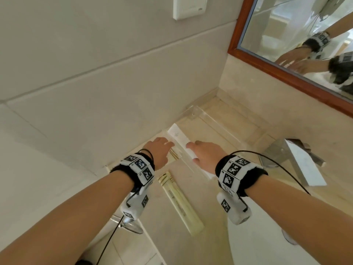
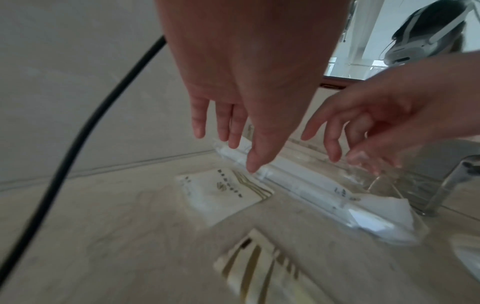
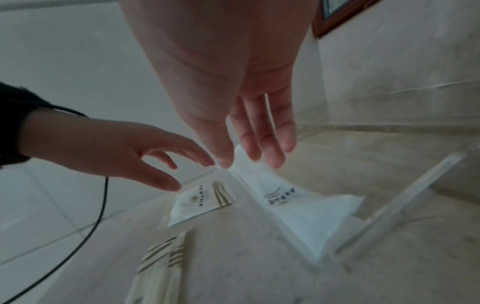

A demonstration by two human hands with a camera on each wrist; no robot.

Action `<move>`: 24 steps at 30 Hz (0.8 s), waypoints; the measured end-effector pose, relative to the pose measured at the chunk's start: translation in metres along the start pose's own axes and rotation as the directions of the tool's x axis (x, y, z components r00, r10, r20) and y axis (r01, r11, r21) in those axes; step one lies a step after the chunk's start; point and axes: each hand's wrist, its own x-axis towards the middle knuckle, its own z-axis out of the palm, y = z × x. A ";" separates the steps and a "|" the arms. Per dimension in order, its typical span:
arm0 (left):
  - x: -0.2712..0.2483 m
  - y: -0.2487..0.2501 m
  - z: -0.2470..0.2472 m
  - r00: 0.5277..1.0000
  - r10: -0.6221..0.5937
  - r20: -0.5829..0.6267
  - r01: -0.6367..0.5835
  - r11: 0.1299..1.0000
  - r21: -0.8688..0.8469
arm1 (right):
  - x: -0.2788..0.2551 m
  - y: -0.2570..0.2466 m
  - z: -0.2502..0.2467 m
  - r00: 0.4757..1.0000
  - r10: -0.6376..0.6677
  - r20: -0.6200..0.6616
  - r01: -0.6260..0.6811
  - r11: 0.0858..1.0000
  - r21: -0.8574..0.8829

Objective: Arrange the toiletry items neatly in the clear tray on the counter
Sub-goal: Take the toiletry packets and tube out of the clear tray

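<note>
The left hand [image 1: 159,151] reaches out over the counter [image 1: 215,226] near the tiled wall [image 1: 95,83], its fingers [image 2: 198,121] straight and spread, holding nothing; in the left wrist view its fingertips hang just above the near wall of the clear tray [image 1: 225,129]; whether they touch it cannot be told. Below that hand a small white sachet [image 2: 223,195] with gold stripes lies flat on the counter, just outside the tray and beside its long side; nearer the person a long cream packet [image 1: 180,203] with gold stripes at one end lies on the counter too, apart from the tray. Inside the tray, along the side nearest the sachet, lies a long white packet [image 1: 180,142] with small print; in the right wrist view it leans against that wall. The right hand [image 1: 207,154] hovers over the packet, its fingers [image 3: 270,135] extended and loosely parted, gripping nothing; contact with the packet cannot be told. The rest of the tray runs back toward the corner of the counter; to the right of it stands a chrome tap [image 1: 298,161], and above that hangs a wood-framed mirror [image 1: 298,31].
</note>
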 end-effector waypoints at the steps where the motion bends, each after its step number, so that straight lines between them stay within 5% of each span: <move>1: -0.003 -0.001 0.005 1.000 -0.019 0.010 0.019 1.000 -0.002 | -0.003 -0.006 0.003 0.999 -0.033 0.006 0.033 0.999 0.004; 8: -0.021 0.004 0.045 0.996 -0.042 0.074 0.041 0.999 0.007 | -0.020 -0.047 0.046 0.970 -0.175 0.169 0.168 0.984 0.055; 24: -0.046 -0.005 0.070 0.962 -0.201 -0.182 0.209 0.977 0.026 | -0.027 -0.078 0.084 0.992 0.043 0.118 -0.041 0.999 -0.016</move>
